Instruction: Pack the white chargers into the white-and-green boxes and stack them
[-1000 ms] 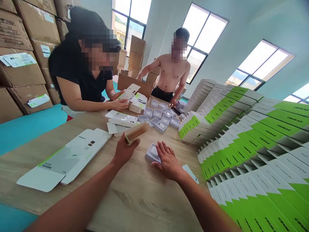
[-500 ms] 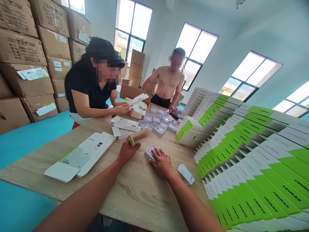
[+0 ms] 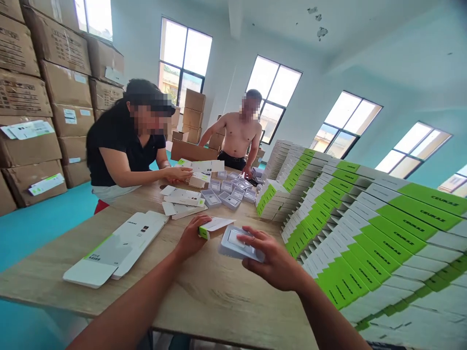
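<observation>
My left hand (image 3: 190, 239) is closed round a small white and green carton (image 3: 215, 225), with its flap pointing right. Just to the right, my right hand (image 3: 268, 253) grips a pale plastic tray (image 3: 233, 247) by its right side, fingers over the top and thumb below. A white rectangular piece sits inside the tray, partly under my fingers. The tray's left end is close to the carton's flap. Flat unfolded cartons (image 3: 118, 245) lie on the table left of my left hand.
Tall stacks of green and white boxes (image 3: 365, 238) line the right side of the wooden table (image 3: 204, 301). Several trays (image 3: 229, 199) and more flat cartons (image 3: 184, 197) lie further back. A co-worker (image 3: 124, 146) handles cartons at the left; another person (image 3: 239, 133) stands behind. Brown cardboard boxes (image 3: 65, 87) are piled at left.
My right hand has lifted the tray from the table and tilted it beside the carton. The carton in my left hand has turned, showing its white side. The view has shifted slightly.
</observation>
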The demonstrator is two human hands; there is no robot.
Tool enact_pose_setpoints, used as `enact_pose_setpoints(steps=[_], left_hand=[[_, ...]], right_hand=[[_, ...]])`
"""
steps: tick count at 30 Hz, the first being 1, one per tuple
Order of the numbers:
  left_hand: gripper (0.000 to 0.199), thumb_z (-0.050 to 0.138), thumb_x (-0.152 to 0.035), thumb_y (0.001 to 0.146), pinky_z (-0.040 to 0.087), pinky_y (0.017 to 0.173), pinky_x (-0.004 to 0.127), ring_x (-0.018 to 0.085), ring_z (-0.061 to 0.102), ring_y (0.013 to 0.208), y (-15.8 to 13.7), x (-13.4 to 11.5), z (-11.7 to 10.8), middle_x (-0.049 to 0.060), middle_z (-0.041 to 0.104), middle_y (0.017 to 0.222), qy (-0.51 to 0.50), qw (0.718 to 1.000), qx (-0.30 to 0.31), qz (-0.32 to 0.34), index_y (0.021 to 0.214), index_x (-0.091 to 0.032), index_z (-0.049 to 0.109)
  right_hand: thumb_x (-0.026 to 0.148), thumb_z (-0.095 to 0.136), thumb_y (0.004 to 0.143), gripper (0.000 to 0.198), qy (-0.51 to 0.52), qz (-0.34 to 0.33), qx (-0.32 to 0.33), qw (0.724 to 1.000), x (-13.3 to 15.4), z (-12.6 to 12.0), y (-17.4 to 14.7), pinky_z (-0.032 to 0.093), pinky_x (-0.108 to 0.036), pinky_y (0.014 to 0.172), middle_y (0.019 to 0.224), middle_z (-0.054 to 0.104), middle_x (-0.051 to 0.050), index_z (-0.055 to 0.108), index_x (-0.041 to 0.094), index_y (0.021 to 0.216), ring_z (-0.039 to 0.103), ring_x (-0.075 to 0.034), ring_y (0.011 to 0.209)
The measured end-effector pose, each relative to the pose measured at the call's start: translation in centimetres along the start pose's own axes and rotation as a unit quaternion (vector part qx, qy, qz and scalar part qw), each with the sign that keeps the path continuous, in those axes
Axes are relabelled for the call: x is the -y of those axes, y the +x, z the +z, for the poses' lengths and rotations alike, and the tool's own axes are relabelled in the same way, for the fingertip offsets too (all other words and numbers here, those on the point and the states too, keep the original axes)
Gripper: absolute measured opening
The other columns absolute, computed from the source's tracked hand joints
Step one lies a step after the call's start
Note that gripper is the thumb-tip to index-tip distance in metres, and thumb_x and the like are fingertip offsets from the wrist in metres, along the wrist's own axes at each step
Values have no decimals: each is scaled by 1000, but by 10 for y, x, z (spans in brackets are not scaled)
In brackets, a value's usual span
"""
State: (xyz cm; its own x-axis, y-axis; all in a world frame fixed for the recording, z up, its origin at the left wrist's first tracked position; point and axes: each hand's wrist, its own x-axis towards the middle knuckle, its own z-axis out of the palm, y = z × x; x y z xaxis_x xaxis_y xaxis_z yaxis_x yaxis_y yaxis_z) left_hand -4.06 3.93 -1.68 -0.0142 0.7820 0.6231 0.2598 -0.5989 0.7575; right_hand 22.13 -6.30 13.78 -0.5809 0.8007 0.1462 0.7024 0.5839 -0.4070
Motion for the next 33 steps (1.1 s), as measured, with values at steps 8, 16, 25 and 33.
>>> enact_pose_setpoints(steps=[8, 16, 25, 33], left_hand=[[44, 66, -12, 69, 44, 111, 50, 31, 59, 122, -12, -9, 6, 12, 68, 126, 11, 1000, 13, 0, 111, -23, 73], [31, 71, -27, 80, 58, 91, 45, 30, 71, 103, -17, -52, -2, 10, 76, 108, -69, 990, 109, -60, 110, -19, 69], [68, 75, -35, 88, 63, 90, 41, 28, 71, 111, -90, -99, 7, 10, 69, 129, -177, 965, 120, -150, 146, -32, 39], [45, 70, -32, 93, 63, 88, 32, 22, 73, 103, -109, -110, -21, 7, 69, 128, 27, 977, 211, 6, 137, -33, 59]], right_hand=[[29, 67, 80, 36, -104, 142, -129, 976, 31, 39, 34, 46, -46, 100, 126, 67, -14, 64, 20, 115, 62, -33, 117], [45, 67, 90, 74, 103, -76, -356, 926, 5, 68, 7, 30, -56, 121, 164, 31, -15, 27, 27, 150, 28, -33, 153], [42, 76, 89, 46, 295, 51, -294, 908, -35, 112, -49, 56, -42, 98, 121, 73, -10, 62, 30, 132, 67, -26, 114], [35, 66, 97, 26, 178, -38, -263, 948, -30, 113, -79, 62, -36, 90, 118, 73, -11, 75, 31, 121, 72, -26, 109]])
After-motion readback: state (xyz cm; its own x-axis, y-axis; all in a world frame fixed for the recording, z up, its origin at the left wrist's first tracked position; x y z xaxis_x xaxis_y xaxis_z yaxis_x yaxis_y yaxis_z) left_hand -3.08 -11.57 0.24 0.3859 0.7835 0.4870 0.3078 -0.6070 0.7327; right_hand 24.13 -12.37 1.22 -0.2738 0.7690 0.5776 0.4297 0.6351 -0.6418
